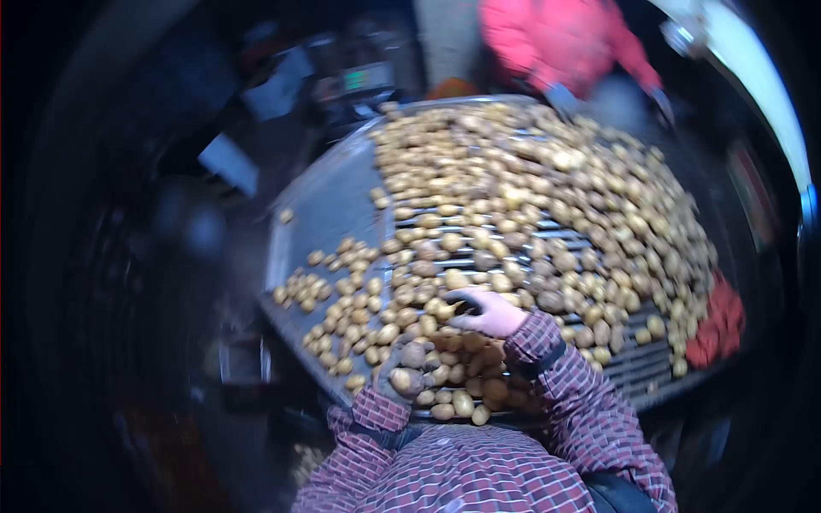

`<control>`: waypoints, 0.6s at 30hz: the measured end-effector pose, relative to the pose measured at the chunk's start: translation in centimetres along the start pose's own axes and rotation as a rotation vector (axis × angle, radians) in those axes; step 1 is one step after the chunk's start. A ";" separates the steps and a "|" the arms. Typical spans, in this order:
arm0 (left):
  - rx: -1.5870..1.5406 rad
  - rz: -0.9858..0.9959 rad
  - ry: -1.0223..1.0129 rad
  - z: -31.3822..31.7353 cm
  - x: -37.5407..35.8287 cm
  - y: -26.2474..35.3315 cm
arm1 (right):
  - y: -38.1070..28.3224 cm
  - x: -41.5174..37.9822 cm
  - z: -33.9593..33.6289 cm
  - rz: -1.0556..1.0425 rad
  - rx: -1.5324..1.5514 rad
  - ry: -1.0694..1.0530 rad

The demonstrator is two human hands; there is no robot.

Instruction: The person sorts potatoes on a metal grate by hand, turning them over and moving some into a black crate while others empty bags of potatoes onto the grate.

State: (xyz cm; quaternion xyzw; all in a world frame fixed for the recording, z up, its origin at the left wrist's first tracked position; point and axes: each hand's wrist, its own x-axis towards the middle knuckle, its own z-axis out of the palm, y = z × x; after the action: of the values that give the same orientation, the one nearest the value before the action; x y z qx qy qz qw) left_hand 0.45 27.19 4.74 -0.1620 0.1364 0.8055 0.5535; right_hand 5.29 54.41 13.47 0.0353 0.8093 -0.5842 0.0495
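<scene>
A mass of potatoes [453, 175] covers a slatted metal sorting table in front of me. My left hand [389, 380], in a greyish glove, is at the near edge and cups a few potatoes [405, 380] against its palm. To its right, my right hand [487, 314], in a pink glove with dark finger parts, reaches over the potatoes. Its thumb and fingers are curved and apart, close to potatoes, and it appears to grip none. Between my forearms more potatoes [463, 403] lie near my body, partly in shadow.
Dark slats [633, 363] show between potatoes. A flat metal side panel [329, 201] carries scattered potatoes. Red cloth or netting [718, 325] lies at the right edge. A co-worker in a red jacket [556, 38] stands across, gloved hands at the far edge. A green-lit display [357, 79] stands behind.
</scene>
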 end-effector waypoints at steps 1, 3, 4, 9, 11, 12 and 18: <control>0.074 0.079 0.034 0.6 -1.9 0.3 | -0.4 0.5 0.9 -0.037 -0.075 0.079; 0.299 0.305 0.144 4.2 -7.0 0.8 | 0.8 1.3 3.7 -0.050 -0.382 0.222; 0.170 0.383 0.079 3.2 -9.3 1.2 | 2.3 2.1 4.9 -0.082 -0.463 0.180; 0.000 0.831 0.083 -4.8 -20.7 1.2 | 5.9 3.1 9.2 -0.151 -1.012 0.046; -0.099 0.970 0.132 -7.3 -25.4 -0.7 | 8.3 4.1 8.5 -0.132 -0.946 0.038; -0.188 0.959 0.252 -9.7 -27.2 -1.9 | 9.2 4.4 8.2 -0.136 -0.939 0.031; -0.471 1.065 0.126 -24.9 -33.6 -14.7 | 10.5 4.9 7.6 -0.066 -0.907 0.015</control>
State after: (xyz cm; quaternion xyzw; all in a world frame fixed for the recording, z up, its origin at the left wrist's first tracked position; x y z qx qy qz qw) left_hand 28.19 -6.07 -4.68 -0.2374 0.0490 0.9701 0.0125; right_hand 1.95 50.46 0.63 -0.0116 0.9844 -0.1718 0.0356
